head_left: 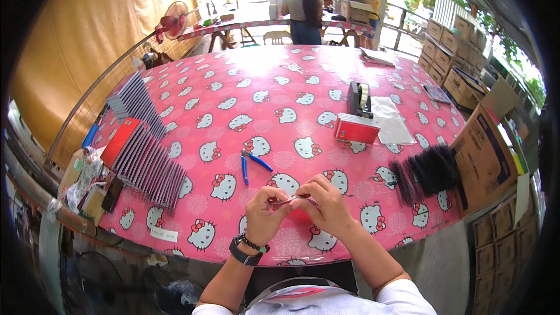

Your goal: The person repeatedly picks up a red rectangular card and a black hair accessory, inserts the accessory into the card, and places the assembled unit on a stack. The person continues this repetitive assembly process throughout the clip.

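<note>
My left hand point(265, 213) and my right hand point(324, 203) meet over the near middle of the table, fingers pinched together. Between their fingertips is a small, thin, flat piece point(282, 202), pale with a reddish edge; its kind is mostly hidden by the fingers. A patch of red point(300, 216) shows just below the fingers, and I cannot tell whether it belongs to the held piece. Just beyond my left hand lies a pair of blue-handled nippers point(254, 163), handles spread. All this is on a pink tablecloth point(233, 134) with cartoon cat heads.
Rows of thin packs point(151, 169) line the left side. Black bristly items point(429, 169) lie at right beside a cardboard box point(484, 163). A red-and-white box point(356, 128) stands near a tape dispenser point(359, 99). Two people work at a far table; a red fan point(174, 21) stands there.
</note>
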Tool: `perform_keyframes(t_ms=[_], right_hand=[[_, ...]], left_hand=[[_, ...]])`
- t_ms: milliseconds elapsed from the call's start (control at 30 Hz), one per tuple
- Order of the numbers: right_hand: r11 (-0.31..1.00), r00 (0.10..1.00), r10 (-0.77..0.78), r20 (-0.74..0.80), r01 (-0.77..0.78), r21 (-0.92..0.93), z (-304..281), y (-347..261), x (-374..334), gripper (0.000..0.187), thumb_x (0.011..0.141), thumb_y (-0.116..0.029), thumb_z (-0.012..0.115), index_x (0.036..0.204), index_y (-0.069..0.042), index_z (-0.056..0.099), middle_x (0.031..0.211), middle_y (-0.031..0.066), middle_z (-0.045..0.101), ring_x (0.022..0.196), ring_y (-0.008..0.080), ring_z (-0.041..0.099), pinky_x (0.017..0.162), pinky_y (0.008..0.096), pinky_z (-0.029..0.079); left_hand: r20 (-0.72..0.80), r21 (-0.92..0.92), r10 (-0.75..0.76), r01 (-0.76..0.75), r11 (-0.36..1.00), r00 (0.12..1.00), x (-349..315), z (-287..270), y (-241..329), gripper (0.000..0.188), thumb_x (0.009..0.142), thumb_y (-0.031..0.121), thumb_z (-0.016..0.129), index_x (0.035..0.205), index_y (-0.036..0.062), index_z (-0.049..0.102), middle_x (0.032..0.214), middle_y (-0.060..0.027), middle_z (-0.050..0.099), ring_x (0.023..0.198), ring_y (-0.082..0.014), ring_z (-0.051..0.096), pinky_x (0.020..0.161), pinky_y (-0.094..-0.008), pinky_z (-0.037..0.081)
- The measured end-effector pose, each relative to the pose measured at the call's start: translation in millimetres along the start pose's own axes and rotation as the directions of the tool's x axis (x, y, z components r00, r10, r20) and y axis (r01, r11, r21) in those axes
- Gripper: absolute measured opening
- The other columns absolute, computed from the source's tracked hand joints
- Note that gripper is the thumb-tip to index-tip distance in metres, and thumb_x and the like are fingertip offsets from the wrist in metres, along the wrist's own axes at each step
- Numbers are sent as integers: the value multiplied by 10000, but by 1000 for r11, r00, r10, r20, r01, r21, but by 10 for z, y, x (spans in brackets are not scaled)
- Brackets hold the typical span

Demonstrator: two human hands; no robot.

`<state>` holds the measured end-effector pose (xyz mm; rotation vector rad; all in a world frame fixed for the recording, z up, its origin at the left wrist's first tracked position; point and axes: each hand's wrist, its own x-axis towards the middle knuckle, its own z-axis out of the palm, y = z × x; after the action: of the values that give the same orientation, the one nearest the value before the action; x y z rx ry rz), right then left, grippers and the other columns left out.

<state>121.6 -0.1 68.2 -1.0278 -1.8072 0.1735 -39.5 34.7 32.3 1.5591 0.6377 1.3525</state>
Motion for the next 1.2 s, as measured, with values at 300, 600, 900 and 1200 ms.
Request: perform_keyframes(t_ms=[300, 600, 900, 1200], right_hand=[[996, 995, 85, 56, -86, 11, -83, -129, 57, 527, 800, -211, 717, 1236, 2, 509, 1145, 195, 541, 1020, 349, 525, 845, 431, 444], [936, 849, 267, 456, -115, -333, 81, 431, -575, 724, 725, -283, 779, 1351, -115, 455, 1373, 214, 413, 1260, 375, 381, 1027, 443, 359], [977, 921, 214, 325, -201, -71, 180, 607, -625, 337, 734, -113, 738, 1056, -69, 650, 1147, 143, 607, 1081, 333, 526, 921, 407, 447], [852, 972, 63, -225, -170, -495, -839, 1808, -115, 219, 741, -44, 674, 959, -29, 659, 964, 124, 648, 938, 321, 571, 806, 407, 457]], left_hand=[[-39, 173, 83, -75, 982, 996, 50, -245, 36, 284, 814, 53, 724, 1025, 54, 534, 988, -17, 591, 852, -75, 525, 760, -236, 465], [-690, 612, 564, -52, 789, 454, 791, -2249, 1257, 318, 957, 336, 560, 1024, 26, 542, 851, -17, 544, 753, -150, 529, 717, -304, 477], [-474, 880, 483, 411, 237, 736, 907, -3957, 918, 408, 838, 319, 680, 1111, 21, 626, 885, -150, 664, 828, -318, 627, 783, -398, 491], [-52, 999, 515, 49, 19, 856, 801, -2420, 1215, 312, 884, 252, 640, 1111, 38, 645, 1171, -127, 574, 1126, -299, 503, 984, -414, 375]])
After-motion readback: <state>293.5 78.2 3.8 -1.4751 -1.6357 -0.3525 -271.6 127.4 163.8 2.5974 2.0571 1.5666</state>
